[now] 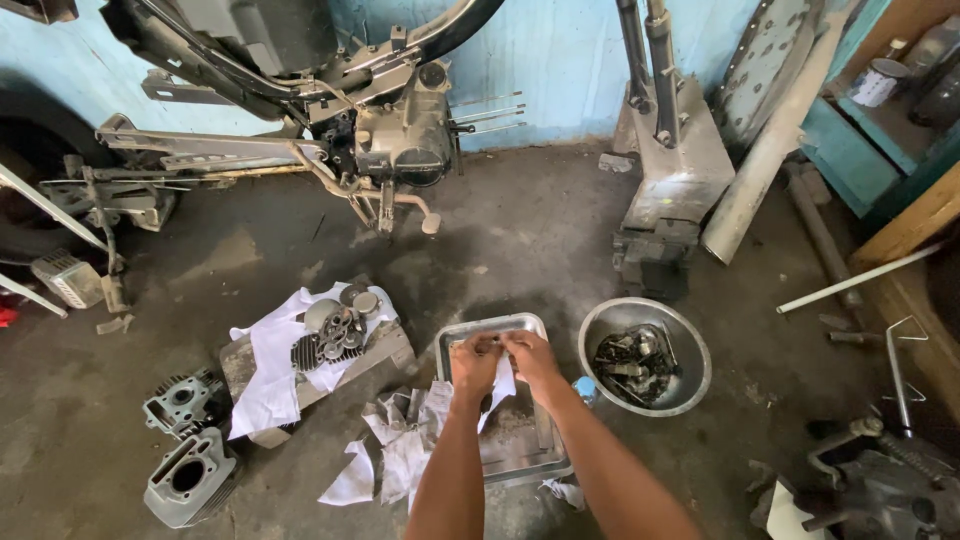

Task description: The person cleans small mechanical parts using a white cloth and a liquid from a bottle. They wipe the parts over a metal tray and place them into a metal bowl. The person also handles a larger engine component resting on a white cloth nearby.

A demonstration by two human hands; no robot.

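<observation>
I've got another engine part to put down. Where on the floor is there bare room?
Bare floor lies between the motorcycle frame and the metal tray, and left of the white cloth. It is crowded around both hands, the steel bowl and the cylinder parts.

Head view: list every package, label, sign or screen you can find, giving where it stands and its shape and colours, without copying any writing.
Small can: on the teal shelf at upper right, a short cylinder with a whitish label wrapped round it; its print is too small to make out.
Dark bottle: behind the can on the same shelf, tall and greyish; whether it bears a label cannot be told.
No signs or screens are in view.
</observation>
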